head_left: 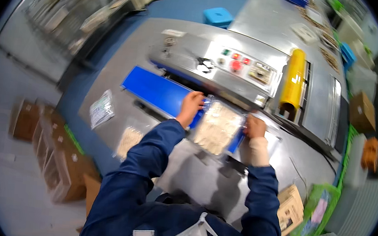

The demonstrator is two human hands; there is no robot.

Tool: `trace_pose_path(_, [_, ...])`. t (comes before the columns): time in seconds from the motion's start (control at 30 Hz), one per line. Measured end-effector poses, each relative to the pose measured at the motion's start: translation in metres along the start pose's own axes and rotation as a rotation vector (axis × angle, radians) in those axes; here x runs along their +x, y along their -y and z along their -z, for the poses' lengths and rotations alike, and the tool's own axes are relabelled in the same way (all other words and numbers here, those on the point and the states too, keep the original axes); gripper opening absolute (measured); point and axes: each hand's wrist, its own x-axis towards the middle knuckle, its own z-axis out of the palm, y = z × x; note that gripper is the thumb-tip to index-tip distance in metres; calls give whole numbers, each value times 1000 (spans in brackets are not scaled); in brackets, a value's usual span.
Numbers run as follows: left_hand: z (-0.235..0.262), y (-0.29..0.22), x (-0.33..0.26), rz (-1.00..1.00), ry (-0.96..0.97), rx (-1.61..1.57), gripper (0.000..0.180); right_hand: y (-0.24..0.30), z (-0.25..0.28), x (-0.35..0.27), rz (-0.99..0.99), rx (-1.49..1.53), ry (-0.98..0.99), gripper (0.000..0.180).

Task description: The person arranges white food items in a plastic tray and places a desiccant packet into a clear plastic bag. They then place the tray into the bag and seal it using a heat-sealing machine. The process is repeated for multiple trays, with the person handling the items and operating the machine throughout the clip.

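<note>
A clear plastic bag [217, 129] filled with pale, flat pieces spans the space between my hands, above the blue conveyor belt [155, 89]. My left hand [192, 106] pinches its upper left corner, and my right hand [255, 126] has curled fingers at its upper right edge. Just beyond the bag runs the long metal body of a sealing machine [190, 56], with coloured buttons and a dial on its panel. A similar filled bag [130, 140] lies on the steel table by my left forearm, partly covered by the sleeve.
Clear plastic packets [102, 109] lie at the table's left. A yellow roll [294, 78] sits on the machine's right end. Cardboard boxes [74, 175] stand lower left. Printed pale packages [290, 209] and a green crate [334, 195] are at right. A blue stool [218, 16] stands beyond.
</note>
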Motion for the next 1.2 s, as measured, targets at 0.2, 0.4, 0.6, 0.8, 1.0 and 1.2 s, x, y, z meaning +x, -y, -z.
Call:
trace_pose_path(0.2, [143, 22, -83, -47, -100, -85, 21, 65, 16, -72, -197, 310, 1, 32])
trace_pose_path(0.4, [319, 69, -140, -132, -519, 327, 20, 129, -11, -172, -156, 272, 29, 27])
trace_pose_path(0.6, [430, 125, -136, -29, -571, 907, 30, 93, -148, -227, -419, 173, 323, 23])
trace_pose_path(0.8, [448, 148, -118, 135, -395, 711, 35, 16, -263, -232, -699, 345, 208, 23])
trace_pose_path(1.0, [448, 143, -115, 89, -287, 683, 37, 11, -295, -223, -573, 234, 199, 25])
trace_pose_path(1.2, [407, 97, -130, -259, -258, 725, 30, 34, -312, -218, -630, 409, -30, 13])
